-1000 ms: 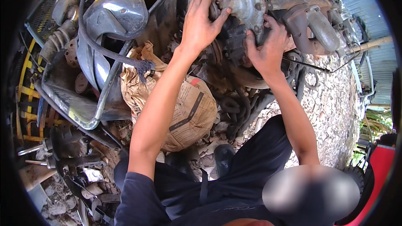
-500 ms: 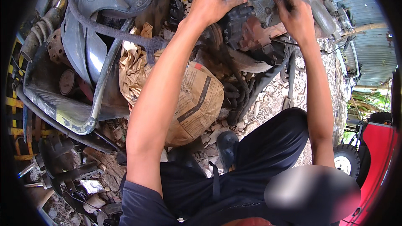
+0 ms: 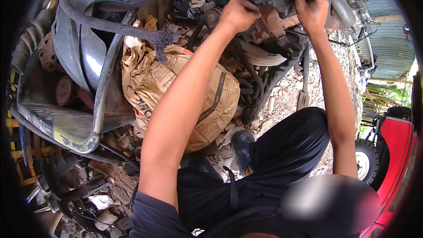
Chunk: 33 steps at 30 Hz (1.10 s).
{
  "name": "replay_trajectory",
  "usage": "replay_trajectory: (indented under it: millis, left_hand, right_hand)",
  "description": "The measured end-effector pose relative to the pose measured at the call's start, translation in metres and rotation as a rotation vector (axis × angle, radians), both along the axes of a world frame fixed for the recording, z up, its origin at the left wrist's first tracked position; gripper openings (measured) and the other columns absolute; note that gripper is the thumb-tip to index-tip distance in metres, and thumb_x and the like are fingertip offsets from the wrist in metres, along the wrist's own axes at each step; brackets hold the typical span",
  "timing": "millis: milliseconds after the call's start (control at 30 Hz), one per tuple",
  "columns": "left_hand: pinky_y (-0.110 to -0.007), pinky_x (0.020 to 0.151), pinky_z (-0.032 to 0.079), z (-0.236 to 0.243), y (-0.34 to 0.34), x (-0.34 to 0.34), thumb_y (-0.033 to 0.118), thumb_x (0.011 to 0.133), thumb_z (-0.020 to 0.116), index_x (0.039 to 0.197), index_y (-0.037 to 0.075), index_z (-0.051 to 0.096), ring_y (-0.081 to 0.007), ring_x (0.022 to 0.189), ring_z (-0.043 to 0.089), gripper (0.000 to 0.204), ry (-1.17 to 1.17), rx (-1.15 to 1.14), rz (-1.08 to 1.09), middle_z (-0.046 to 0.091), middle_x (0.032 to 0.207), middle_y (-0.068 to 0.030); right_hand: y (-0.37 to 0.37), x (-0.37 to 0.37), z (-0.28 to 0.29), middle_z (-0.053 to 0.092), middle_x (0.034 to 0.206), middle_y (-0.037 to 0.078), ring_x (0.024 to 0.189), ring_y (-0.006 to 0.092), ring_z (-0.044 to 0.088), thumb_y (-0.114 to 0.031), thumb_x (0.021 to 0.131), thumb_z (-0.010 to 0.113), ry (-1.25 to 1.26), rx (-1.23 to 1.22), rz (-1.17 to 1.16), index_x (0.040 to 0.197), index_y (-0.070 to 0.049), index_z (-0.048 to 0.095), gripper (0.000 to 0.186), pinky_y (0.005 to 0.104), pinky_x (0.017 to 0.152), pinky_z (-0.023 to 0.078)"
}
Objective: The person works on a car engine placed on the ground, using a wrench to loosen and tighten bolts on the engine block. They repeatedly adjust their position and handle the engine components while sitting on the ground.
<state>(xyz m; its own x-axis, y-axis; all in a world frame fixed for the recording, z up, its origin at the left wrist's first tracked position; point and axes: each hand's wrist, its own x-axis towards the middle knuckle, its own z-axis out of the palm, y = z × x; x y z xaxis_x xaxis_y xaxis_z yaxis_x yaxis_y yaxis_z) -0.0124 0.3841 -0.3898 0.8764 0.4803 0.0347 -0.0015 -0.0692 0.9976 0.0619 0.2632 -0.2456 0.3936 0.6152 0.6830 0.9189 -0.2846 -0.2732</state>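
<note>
Scooter body panel [image 3: 83, 53]: grey, at 9 o'clock, a frayed dark rope [image 3: 132, 31] draped across it.
Paper sack [image 3: 194, 92]: brown, crumpled, under my left forearm, crowding the space below the engine.
Engine block [image 3: 273, 26]: rusty, at 12 o'clock; its long axis I cannot tell.
Left hand [image 3: 238, 15]: my fist is closed on the engine's reddish part.
Right hand [image 3: 310, 4]: fingers curled, pressing the engine's top; what they grasp is hidden.
</note>
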Motion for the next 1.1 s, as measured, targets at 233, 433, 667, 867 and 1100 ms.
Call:
replay_trajectory:
  millis: [233, 433, 667, 867, 1100]
  left_hand:
    - [-0.031, 0.078, 0.058, 0.030, -0.034, 0.006, 0.007, 0.088, 0.064, 0.102, -0.003, 0.069, -0.0199, 0.086, 0.070, 0.018, 0.002, -0.488, -0.100, 0.071, 0.096, -0.0117]
    - [-0.030, 0.076, 0.058, 0.037, -0.044, 0.004, 0.006, 0.087, 0.065, 0.099, -0.006, 0.068, -0.0204, 0.085, 0.069, 0.018, -0.045, -0.612, -0.127, 0.071, 0.095, -0.0135]
    - [-0.030, 0.071, 0.058, 0.037, -0.043, 0.012, 0.009, 0.080, 0.072, 0.098, -0.006, 0.069, -0.0187, 0.079, 0.068, 0.024, -0.047, -0.442, -0.140, 0.071, 0.092, -0.0128]
    - [-0.033, 0.073, 0.053, 0.021, -0.043, 0.026, 0.029, 0.062, 0.082, 0.082, 0.001, 0.074, -0.0219, 0.074, 0.070, 0.035, -0.047, -0.332, -0.051, 0.073, 0.080, -0.0128]
    - [-0.032, 0.070, 0.053, 0.037, -0.039, 0.015, 0.024, 0.068, 0.078, 0.088, 0.000, 0.074, -0.0212, 0.072, 0.068, 0.031, -0.009, -0.155, -0.070, 0.072, 0.080, -0.0133]
  right_hand:
    - [-0.002, 0.028, -0.024, 0.065, 0.101, 0.007, 0.092, 0.0156, 0.058, -0.010, 0.096, 0.054, 0.207, 0.144, 0.071, 0.108, 0.001, 0.063, 0.018, 0.0271, 0.084, 0.044]
    - [-0.006, 0.030, -0.020, 0.064, 0.113, 0.012, 0.108, 0.0210, 0.054, -0.014, 0.094, 0.042, 0.180, 0.132, 0.172, 0.114, 0.005, 0.062, 0.034, 0.0298, 0.098, 0.038]
    - [-0.007, 0.028, -0.028, 0.051, 0.139, 0.020, 0.133, 0.0284, 0.043, -0.010, 0.086, 0.040, 0.012, 0.166, 0.131, 0.135, 0.006, 0.048, 0.053, 0.0322, 0.113, 0.025]
    - [-0.002, 0.028, -0.040, 0.058, 0.127, 0.018, 0.113, 0.0258, 0.056, -0.006, 0.088, 0.045, -0.192, 0.219, 0.153, 0.134, -0.002, 0.051, 0.047, 0.0337, 0.101, 0.039]
    - [-0.004, 0.034, -0.043, 0.062, 0.085, 0.015, 0.074, 0.0236, 0.059, -0.007, 0.090, 0.049, -0.262, 0.243, 0.168, 0.131, 0.000, 0.053, 0.042, 0.0319, 0.073, 0.049]
